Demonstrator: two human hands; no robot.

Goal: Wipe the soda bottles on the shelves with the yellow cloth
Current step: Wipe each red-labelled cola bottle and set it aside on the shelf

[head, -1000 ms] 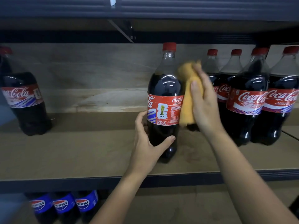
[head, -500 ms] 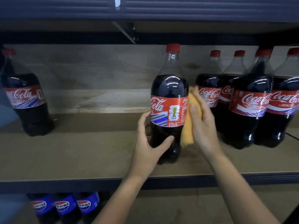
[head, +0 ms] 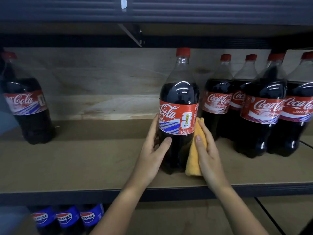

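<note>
On the shelf (head: 84,167): cola bottle (head: 178,116) upright, mid-wipe.
Left hand (head: 152,153) curled round bottle's lower left side; right hand (head: 207,150), fingers straight and together, presses yellow cloth (head: 194,158) against its right side.

Dim overall; top shelf underside (head: 152,29) in deep shadow. Light from above-front: white glare streaks on bottle shoulders (head: 179,89). Wide-angle bowing at edges; left-edge bottle (head: 25,99) leans and is soft. Lower-left corner blurred. Centre label sharp.
</note>
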